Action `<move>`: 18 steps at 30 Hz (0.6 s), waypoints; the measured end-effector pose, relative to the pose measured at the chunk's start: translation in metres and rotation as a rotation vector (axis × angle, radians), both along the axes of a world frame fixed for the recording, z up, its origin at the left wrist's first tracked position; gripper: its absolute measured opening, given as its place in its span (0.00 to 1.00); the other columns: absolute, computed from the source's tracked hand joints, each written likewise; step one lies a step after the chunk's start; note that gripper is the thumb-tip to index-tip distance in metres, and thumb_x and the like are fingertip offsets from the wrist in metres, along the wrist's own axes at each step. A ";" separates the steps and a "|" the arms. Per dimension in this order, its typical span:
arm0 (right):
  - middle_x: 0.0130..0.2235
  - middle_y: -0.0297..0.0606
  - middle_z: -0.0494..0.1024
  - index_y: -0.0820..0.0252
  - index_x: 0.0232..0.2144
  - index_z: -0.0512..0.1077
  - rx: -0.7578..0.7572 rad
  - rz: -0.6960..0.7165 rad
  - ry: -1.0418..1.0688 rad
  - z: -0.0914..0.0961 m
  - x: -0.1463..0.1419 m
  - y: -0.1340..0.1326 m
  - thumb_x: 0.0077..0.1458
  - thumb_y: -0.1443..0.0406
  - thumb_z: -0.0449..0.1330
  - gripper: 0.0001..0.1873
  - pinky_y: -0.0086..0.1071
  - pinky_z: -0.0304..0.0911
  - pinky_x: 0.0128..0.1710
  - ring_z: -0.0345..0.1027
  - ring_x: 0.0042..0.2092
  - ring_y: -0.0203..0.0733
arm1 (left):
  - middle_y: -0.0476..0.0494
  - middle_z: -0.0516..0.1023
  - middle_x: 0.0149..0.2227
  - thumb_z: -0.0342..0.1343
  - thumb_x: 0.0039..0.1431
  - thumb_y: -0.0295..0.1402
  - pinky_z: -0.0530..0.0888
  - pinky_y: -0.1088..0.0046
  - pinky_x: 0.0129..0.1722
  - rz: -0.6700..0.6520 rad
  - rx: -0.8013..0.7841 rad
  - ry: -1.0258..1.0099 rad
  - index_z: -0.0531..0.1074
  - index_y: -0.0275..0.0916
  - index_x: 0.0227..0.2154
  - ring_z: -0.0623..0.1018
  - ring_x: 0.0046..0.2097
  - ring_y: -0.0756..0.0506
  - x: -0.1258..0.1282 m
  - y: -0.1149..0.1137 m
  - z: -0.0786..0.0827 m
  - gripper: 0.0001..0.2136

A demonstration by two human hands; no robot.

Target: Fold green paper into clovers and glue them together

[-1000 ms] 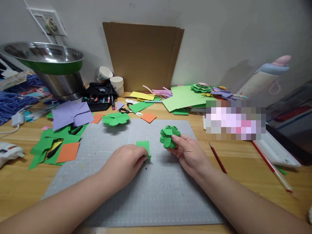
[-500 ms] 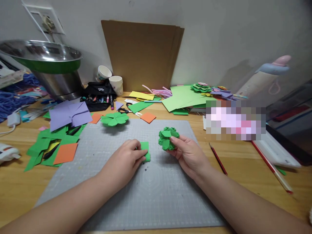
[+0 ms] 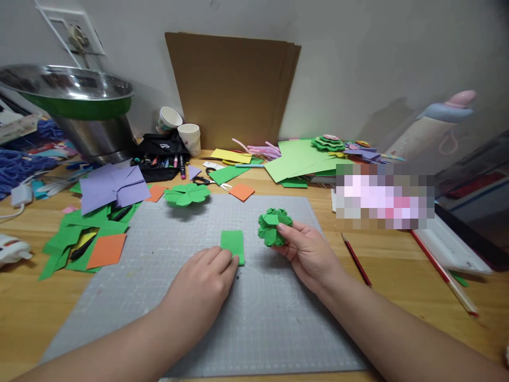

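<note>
Fingertips of my left hand are resting on the near right corner of a small green paper rectangle that's lying flat around the middle of the grey cutting mat. The hand's curling over and hiding my thumb, so I honestly can't tell if I'm pinching that corner or just pressing it down. My right hand is gripping a folded green paper flower, thumb and fingers closed around its underside. I'm holding it over the mat, just right of the rectangle.

What's bugging me: the flower is all layered folds and I'm squeezing it from below, so too much pressure could crush petals or pop a fold open. And I'm only touching one corner of the rectangle, so it could pivot, slide on the smooth mat, or crease right there.

Counting: one rectangle, one flower in hand, one flatter green paper flower at the mat's far left edge. Three orange paper squares are sitting off its left and far sides. Two paper cups are standing well beyond its far edge, and one red pencil is lying just off its right edge.
</note>
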State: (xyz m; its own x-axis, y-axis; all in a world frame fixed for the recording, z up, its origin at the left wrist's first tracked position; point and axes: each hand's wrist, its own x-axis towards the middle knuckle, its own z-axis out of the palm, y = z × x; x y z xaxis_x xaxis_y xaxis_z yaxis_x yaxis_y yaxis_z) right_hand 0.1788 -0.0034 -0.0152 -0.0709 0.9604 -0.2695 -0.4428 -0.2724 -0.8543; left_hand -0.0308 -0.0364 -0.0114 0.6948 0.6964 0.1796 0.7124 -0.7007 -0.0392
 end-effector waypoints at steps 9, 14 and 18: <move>0.30 0.36 0.80 0.60 0.30 0.80 0.009 0.006 -0.002 0.003 -0.001 0.000 0.43 0.60 0.70 0.11 0.29 0.66 0.33 0.70 0.30 0.35 | 0.36 0.76 0.39 0.49 0.54 0.18 0.76 0.62 0.37 0.010 0.018 0.094 0.72 0.26 0.46 0.75 0.39 0.40 0.002 -0.004 -0.001 0.16; 0.31 0.36 0.80 0.60 0.30 0.80 0.014 0.006 -0.003 0.003 -0.001 -0.001 0.43 0.60 0.69 0.11 0.29 0.66 0.33 0.70 0.31 0.35 | 0.36 0.76 0.40 0.48 0.55 0.18 0.76 0.62 0.40 -0.009 -0.006 0.098 0.72 0.27 0.46 0.74 0.41 0.40 0.002 -0.004 -0.002 0.17; 0.31 0.36 0.80 0.59 0.30 0.80 0.009 0.004 -0.002 0.003 -0.002 0.000 0.43 0.60 0.69 0.11 0.29 0.65 0.33 0.70 0.30 0.35 | 0.38 0.76 0.41 0.46 0.57 0.19 0.76 0.64 0.40 -0.006 -0.061 0.065 0.72 0.31 0.44 0.74 0.41 0.42 0.000 -0.003 -0.001 0.15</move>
